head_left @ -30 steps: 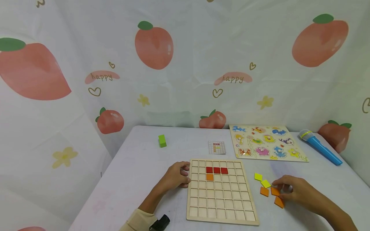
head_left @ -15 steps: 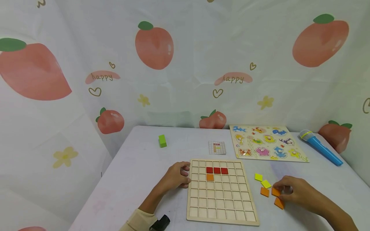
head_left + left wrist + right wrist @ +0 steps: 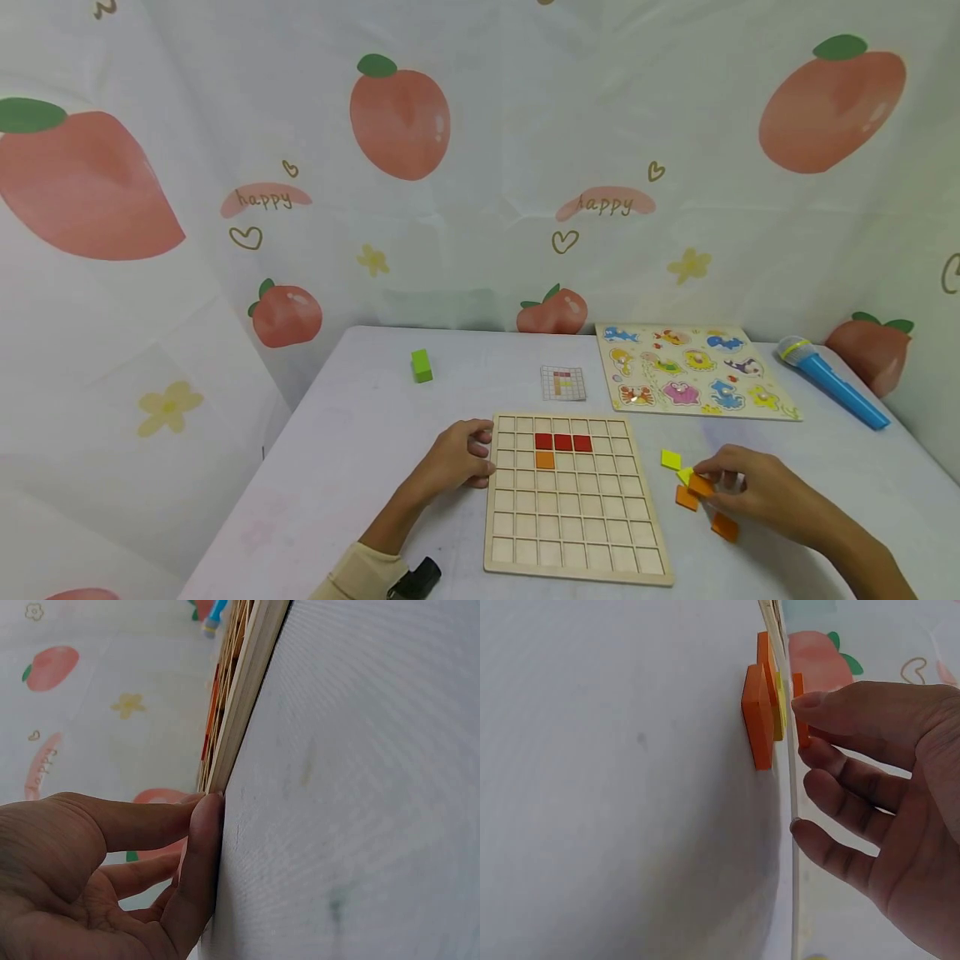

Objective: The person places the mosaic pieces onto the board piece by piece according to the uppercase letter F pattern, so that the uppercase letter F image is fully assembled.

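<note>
My right hand (image 3: 765,492) pinches an orange square tile (image 3: 701,485) between thumb and fingertips. The right wrist view shows this orange tile (image 3: 801,709) on edge, raised off the table. Below it lie two more orange tiles (image 3: 725,527) and two yellow tiles (image 3: 671,459), one partly covered by the held tile. My left hand (image 3: 453,457) holds the left edge of a wooden grid board (image 3: 558,529), fingertips right at its side in the left wrist view. Three red tiles (image 3: 563,442) form a row in the grid, with one orange tile (image 3: 544,460) under the leftmost.
Behind the board lies a small printed grid card (image 3: 562,384). Farther right are an animal peg puzzle (image 3: 697,371) and a blue toy microphone (image 3: 832,383). Green blocks (image 3: 422,366) stand at the back left of the white table (image 3: 360,467).
My right hand has lifted an orange tile and moved slightly left and up, so the tile now overlaps a yellow one. My left hand and the board have stayed put.
</note>
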A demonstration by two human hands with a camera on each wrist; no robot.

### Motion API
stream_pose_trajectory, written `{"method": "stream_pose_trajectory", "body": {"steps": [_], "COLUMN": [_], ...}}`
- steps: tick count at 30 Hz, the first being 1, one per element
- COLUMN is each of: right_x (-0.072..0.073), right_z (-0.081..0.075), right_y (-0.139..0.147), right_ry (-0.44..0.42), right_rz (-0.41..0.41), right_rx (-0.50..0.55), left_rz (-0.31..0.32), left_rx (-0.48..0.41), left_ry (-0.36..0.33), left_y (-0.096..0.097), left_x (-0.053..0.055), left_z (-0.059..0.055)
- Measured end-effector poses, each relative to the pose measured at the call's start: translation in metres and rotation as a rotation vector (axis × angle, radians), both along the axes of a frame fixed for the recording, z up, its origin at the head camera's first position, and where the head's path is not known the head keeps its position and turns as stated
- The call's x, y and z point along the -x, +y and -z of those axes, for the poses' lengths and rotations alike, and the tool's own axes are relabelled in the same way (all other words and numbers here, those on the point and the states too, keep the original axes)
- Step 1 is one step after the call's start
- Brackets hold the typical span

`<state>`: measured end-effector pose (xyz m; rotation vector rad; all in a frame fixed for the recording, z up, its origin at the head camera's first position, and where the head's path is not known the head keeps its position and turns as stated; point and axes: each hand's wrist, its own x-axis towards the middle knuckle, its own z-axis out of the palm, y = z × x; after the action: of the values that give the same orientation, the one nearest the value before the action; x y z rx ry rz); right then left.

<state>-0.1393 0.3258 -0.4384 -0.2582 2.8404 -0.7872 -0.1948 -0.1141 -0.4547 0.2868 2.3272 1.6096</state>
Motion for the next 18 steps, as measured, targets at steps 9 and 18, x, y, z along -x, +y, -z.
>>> {"method": "stream_pose_trajectory", "body": {"steps": [9, 18], "right_x": [0.005, 0.013], "right_z": [0.000, -0.004], "right_y": [-0.017, -0.039], "right_ry": [0.065, 0.089], "right_rz": [-0.045, -0.090], "right_rx": [0.047, 0.069], "left_rz": [-0.002, 0.003], "left_rx": [-0.008, -0.007], "left_ry": [-0.004, 0.000], "left_y": [0.000, 0.000], "left_x": [0.000, 0.000], "left_z": [0.000, 0.000]}}
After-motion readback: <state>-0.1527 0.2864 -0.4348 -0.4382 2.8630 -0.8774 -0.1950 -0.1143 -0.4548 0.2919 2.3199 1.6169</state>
